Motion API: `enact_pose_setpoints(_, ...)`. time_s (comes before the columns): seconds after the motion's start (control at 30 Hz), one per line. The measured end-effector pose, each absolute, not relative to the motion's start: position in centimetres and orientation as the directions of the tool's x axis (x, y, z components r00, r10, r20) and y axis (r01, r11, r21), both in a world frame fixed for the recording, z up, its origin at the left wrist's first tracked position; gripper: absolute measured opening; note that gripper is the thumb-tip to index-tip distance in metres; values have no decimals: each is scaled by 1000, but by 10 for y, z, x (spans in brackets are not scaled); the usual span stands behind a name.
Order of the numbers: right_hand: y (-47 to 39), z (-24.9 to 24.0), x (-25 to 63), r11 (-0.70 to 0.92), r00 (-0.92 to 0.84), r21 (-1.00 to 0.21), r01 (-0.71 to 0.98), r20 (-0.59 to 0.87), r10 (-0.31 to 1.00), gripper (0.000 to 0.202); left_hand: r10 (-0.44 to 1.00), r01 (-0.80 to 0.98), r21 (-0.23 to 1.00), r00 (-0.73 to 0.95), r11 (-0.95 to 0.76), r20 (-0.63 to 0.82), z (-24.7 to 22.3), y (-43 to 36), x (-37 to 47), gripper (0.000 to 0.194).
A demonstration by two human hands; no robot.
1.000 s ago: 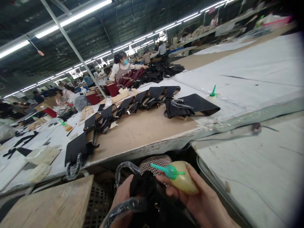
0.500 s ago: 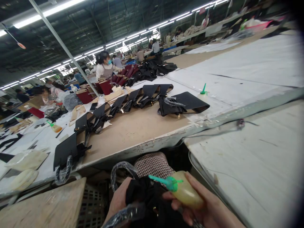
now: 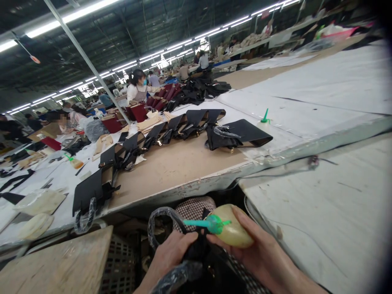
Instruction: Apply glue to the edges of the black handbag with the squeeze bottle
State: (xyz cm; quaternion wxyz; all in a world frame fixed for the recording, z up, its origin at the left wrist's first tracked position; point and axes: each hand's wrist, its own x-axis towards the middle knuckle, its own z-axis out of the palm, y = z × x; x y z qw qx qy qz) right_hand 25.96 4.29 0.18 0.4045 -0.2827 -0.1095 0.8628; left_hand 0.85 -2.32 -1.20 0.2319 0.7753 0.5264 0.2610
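Note:
My right hand is wrapped round a squeeze bottle of yellowish liquid with a green nozzle, which points left above the bag. On my lap lies a black bag, its handles covered in clear plastic wrap. My left hand grips the bag's black material, thumb on top, close under the nozzle tip. The bag's lower part is dark, and its details are hard to make out. Beneath it shows houndstooth cloth.
A row of black bags stands along the worktable. Another black bag lies at its right end. A second green-nozzled bottle sits at left. A wooden board is at lower left. A co-worker sits across the table.
My right hand has raised the bottle and shifted it slightly left, its nozzle now nearly level. My left hand has moved right along the bag, its thumb now showing.

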Motion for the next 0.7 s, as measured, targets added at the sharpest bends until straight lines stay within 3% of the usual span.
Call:
enact_pose_setpoints(0.17,63,32,250,-671,-626,-584,-456,-325,709,40,839,700,469,499,-538,217,-17,-18,22,51)
enact_pose_setpoints(0.33,84,47,236,-519,-739,-816,-255,-182,649,47,773,648,423,557,-633,304,-29,-14,34,55)
enact_pose_setpoints(0.43,95,47,230,-450,-775,-866,-218,-127,619,48,831,672,493,492,-552,259,-28,-17,37,36)
enact_pose_setpoints(0.53,99,40,229,-397,-723,-865,-306,-60,688,43,886,656,604,404,-454,227,-21,-23,31,19)
enact_pose_setpoints(0.63,96,26,236,-376,-582,-842,-387,-93,808,39,934,604,715,275,-352,227,-18,-30,8,24)
enact_pose_setpoints(0.7,89,17,244,-410,-505,-812,-415,-169,846,39,981,528,827,122,-195,153,-19,-35,-18,25)
